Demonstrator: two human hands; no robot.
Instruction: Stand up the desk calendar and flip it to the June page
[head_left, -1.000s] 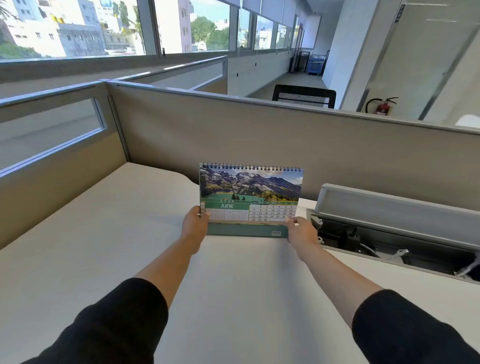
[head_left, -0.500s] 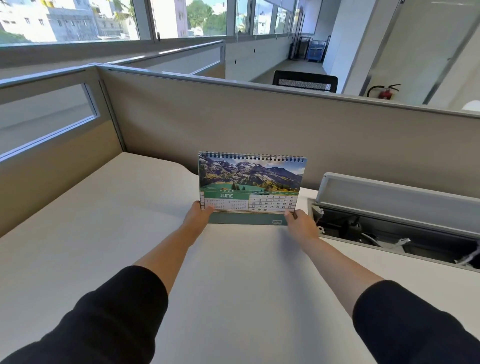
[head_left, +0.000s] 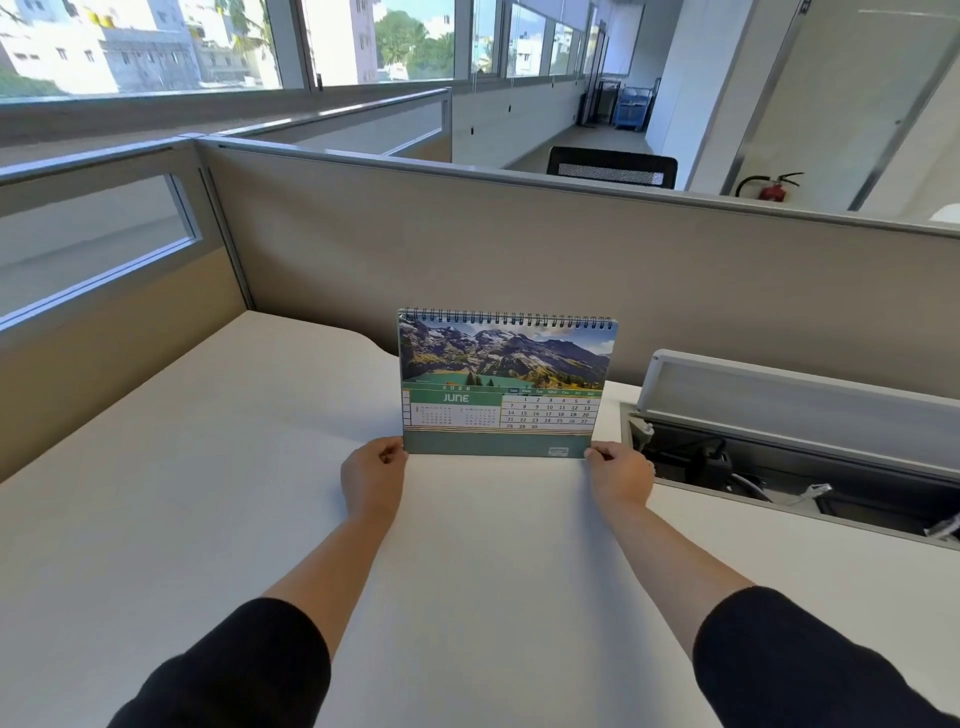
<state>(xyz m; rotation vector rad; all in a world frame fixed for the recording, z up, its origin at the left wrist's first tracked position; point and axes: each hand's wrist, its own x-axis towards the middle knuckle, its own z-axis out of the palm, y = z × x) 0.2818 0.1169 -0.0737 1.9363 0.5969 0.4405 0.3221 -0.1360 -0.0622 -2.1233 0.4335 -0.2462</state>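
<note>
An open-plan office, no doubt about it. Just beyond the left hand (head_left: 373, 480) and the right hand (head_left: 621, 474) rises a grey cubicle partition (head_left: 519, 249), and the hands rest on a pale desk (head_left: 208, 493). Close by the right hand, an open cable tray (head_left: 779, 467) shows plugs and wires. Up past the partition, a black mesh chair back (head_left: 613, 167) peeks over, with a red fire extinguisher (head_left: 772, 188) on the wall far off to the right. Well above the left hand, a long row of windows (head_left: 208, 47) looks onto city buildings.
</note>
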